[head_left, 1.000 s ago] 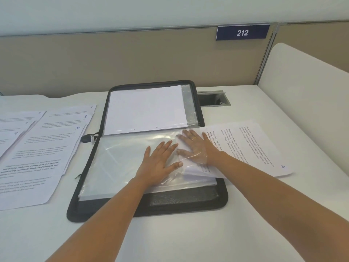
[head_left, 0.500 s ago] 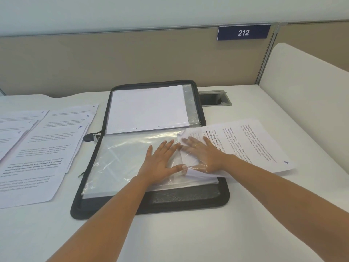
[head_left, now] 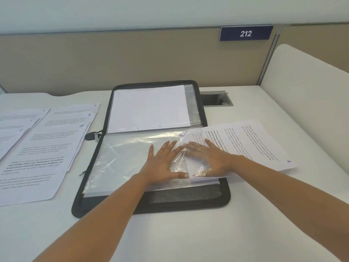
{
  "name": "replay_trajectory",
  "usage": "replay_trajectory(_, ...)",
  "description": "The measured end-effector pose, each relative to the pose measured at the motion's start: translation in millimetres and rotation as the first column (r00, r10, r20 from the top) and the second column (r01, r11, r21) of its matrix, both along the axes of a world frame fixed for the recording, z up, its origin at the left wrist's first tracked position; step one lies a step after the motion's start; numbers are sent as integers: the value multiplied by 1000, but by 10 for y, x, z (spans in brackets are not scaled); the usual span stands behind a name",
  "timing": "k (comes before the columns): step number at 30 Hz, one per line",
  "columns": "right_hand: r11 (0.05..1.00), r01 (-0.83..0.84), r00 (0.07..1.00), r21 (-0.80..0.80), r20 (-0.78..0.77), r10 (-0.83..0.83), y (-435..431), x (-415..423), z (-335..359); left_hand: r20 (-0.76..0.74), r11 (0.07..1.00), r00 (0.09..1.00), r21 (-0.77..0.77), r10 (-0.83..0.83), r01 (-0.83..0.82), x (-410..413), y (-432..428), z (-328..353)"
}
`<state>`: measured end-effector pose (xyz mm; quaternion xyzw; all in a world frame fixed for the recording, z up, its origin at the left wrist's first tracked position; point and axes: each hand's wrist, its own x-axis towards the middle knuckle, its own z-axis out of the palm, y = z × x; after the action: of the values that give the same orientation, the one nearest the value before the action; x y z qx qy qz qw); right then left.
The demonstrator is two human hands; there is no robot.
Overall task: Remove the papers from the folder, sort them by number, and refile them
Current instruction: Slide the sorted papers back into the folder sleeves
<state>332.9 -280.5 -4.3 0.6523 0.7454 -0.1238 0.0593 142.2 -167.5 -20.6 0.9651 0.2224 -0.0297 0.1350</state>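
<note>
Leftward, loose numbered papers (head_left: 47, 148) lie fanned on the table (head_left: 188, 233), cut off by the frame's left edge; we read 6, 8 and 10, and the rest blur. At centre the folder (head_left: 151, 207) lies open. The left hand (head_left: 162, 165), its grip wide and flat, presses the clear sleeve (head_left: 122, 159) down. The right hand (head_left: 209, 157), likewise flat and pinching nothing, rests on the sheet (head_left: 255, 144) marked 4, which juts from the sleeve toward the right of the frame. We judge that removal is the step in hand; the next move calls for a steady sideways slide with the sleeve pinned. The sheet's inner corner hides under film and hand.
</note>
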Motion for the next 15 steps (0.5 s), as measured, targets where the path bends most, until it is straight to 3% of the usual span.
replay_trajectory(9,994,97,995,42,29,-98,139,-119,-120,-21,1000,1000,15,-15,15,-6,-28,-2)
replay_trajectory(15,995,37,999,90,-22,-35,85,-192,-142,188,978,978,-199,95,-57,-9,36,12)
